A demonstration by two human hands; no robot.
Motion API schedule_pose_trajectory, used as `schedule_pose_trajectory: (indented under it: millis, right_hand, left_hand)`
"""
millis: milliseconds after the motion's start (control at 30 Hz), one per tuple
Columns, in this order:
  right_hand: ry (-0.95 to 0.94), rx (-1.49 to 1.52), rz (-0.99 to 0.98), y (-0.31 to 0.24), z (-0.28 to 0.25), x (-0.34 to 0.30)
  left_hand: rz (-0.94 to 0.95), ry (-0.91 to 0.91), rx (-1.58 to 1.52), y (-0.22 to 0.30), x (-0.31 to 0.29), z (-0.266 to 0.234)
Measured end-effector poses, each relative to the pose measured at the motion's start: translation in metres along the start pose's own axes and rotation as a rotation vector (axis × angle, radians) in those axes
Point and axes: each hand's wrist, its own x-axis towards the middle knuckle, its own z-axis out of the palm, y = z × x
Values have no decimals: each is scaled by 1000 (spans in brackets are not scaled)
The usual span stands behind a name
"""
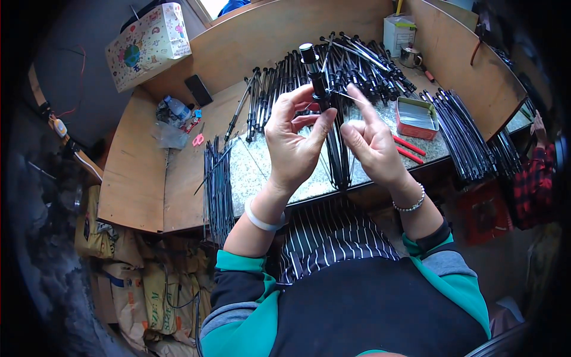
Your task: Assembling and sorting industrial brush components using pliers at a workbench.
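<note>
In front of me stands a folding umbrella frame (336, 146), with its black runner and silver-ringed top up and dark ribs hanging below. My left hand (294, 140) is closed around its shaft, thumb and fingers on either side of the black tube. Close by on the right, my right hand (376, 143) has its index finger stretched up and its thumb apart. A thin rib reaches out from the runner toward that index finger; whether they touch, I cannot tell. Behind the hands lies a large pile of similar umbrella frames (369, 68).
Red-handled pliers (409, 150) and a red tin box (416, 119) lie right of my hands. Bundles of black ribs rest at the left (218, 187) and right (461, 140). Farther off are a phone (198, 90), pink scissors (198, 140) and a metal cup (410, 58). Another person's plaid sleeve (535, 184) shows.
</note>
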Motion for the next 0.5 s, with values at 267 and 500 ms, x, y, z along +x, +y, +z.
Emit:
schedule_pose_trajectory:
  millis: [267, 500]
  right_hand:
    - [200, -239, -551, 18, 11, 14]
    - [157, -55, -461, 24, 21, 11]
  left_hand:
    - [70, -164, 87, -2, 13, -4]
    - [5, -155, 66, 0, 16, -6]
